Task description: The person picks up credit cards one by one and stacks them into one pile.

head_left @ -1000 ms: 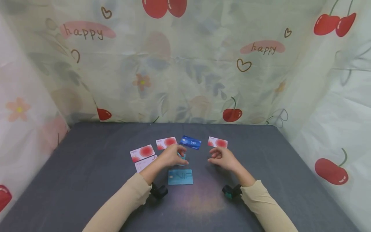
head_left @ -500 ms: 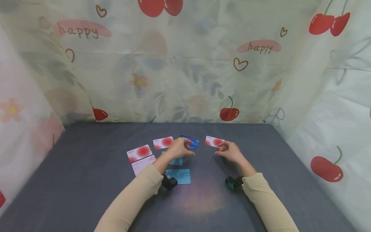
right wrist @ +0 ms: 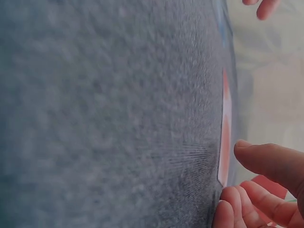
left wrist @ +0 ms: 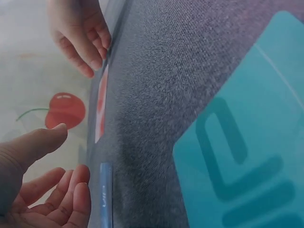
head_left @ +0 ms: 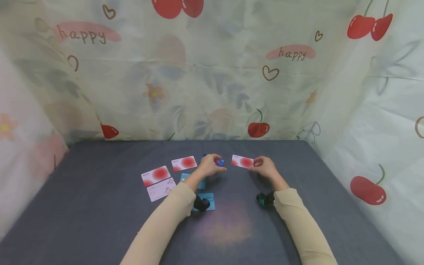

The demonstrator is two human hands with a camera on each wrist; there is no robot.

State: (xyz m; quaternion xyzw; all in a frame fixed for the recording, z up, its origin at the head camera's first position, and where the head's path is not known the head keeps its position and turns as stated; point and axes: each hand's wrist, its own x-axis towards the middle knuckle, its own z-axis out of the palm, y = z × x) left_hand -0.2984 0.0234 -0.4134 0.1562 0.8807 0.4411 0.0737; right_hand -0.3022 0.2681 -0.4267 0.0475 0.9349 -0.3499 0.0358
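My left hand [head_left: 208, 166] is over a dark blue card [head_left: 221, 162] and covers most of it, thumb and fingers apart. In the left wrist view that blue card [left wrist: 106, 194] lies flat beside the fingers. My right hand [head_left: 266, 167] is at the right end of a white-and-red card [head_left: 241, 161], fingertips right at its edge. Seen from the right wrist, the thumb is raised apart from the white-and-red card [right wrist: 225, 137], and the other fingers curl by its near end. Two teal cards [head_left: 210, 201] lie under the left forearm and wrist, partly hidden.
Left of the hands lie two more white-and-red cards [head_left: 184, 163] and a pale pink card [head_left: 161, 188], which lies against one of them. All are on a dark grey table [head_left: 99, 206]. A printed curtain [head_left: 185, 103] stands behind the table's far edge.
The left hand has moved right from the upper teal card to the blue card. My right hand has moved to the right end of the white-and-red card. The head view has shifted slightly.
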